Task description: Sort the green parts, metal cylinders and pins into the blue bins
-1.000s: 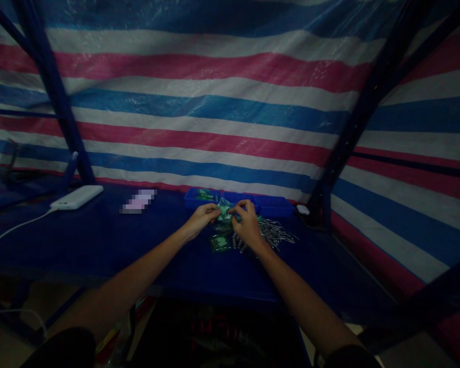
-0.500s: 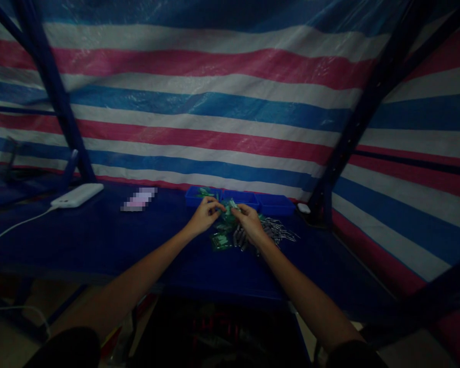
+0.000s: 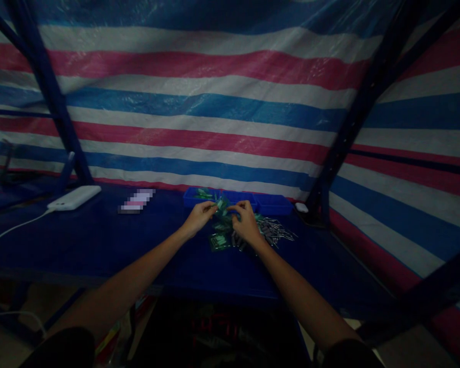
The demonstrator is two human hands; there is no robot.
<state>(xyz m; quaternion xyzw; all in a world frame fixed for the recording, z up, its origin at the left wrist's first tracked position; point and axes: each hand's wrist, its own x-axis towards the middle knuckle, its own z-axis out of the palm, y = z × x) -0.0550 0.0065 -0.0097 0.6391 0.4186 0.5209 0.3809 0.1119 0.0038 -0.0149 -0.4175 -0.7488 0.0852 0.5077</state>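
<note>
Between my hands is a small clear green plastic bag [image 3: 221, 205]. My left hand [image 3: 199, 219] pinches its left edge between thumb and fingertips. At the right side of the bag, my right hand [image 3: 247, 223] has bent fingers with a gap between index finger and thumb; nothing shows clearly in it. Below lies another green bag [image 3: 219, 241] with pale pieces inside, flat on the table. A pile of thin metal pieces with grey parts [image 3: 273, 232] spreads beside and partly behind my right hand. Dim light hides the fine details.
Blue trays [image 3: 273, 203] stand in a row behind my hands, the left one holding green bags [image 3: 203, 193]. On the blue table [image 3: 138, 245] are a white power bank [image 3: 74, 198] with a cable, a blurred-out phone-like object [image 3: 137, 201] and a small white case [image 3: 301, 207]. A striped tarp hangs behind.
My right hand's fingers have parted from their pinch by the bag and shifted slightly. My left hand still pinches the bag, which now sits a little further left. The view has moved slightly.
</note>
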